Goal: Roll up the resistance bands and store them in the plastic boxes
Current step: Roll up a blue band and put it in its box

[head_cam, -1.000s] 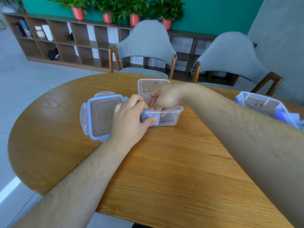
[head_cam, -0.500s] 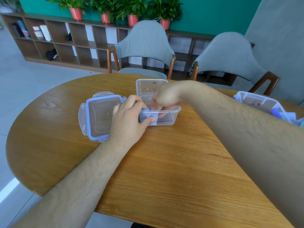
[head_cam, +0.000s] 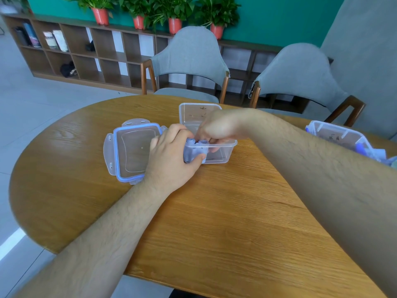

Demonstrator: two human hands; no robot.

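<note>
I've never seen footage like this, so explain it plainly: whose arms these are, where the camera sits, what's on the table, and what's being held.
No machine: a person's bare arms, filmed by one head-worn wide-angle camera looking down. On the wooden table lie a clear plastic box, its blue-rimmed lid beside it, and a second box at the right edge. The left hand grips the clear box's near corner. The right hand reaches inside to the rolled bands; its grip is hidden.
</note>
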